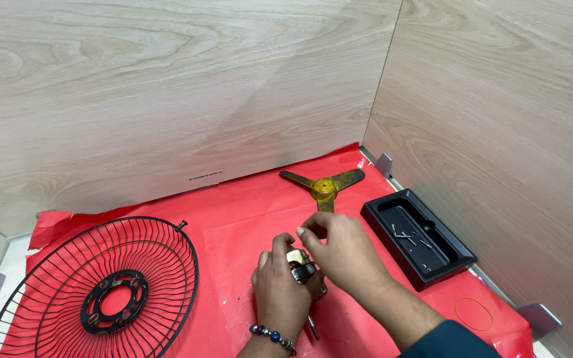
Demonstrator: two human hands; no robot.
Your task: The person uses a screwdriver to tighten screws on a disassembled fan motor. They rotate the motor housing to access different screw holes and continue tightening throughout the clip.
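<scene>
Two bare hands meet at the lower middle of the frame over a small metal part (pixel 302 267), shiny and blocky, with a thin metal shaft sticking out below it. The left hand (pixel 281 295), wearing a bead bracelet (pixel 272 337), is wrapped around the part and grips it. The right hand (pixel 341 252) reaches across from the lower right, its fingertips pinched together just above the part; what they pinch is too small to tell.

Everything rests on a smooth red sheet (pixel 233 219). At lower left lies a round black wire grille (pixel 101 292) with curved spokes. At upper middle lies a translucent yellow three-bladed propeller (pixel 324 185). Right of the hands sits a glossy black rectangular plastic tray (pixel 455 255) holding small screws (pixel 407 235). Pale wood-grain panels (pixel 167 86) wall the back and right, with a small white strip label (pixel 198 177) low on the back one.
</scene>
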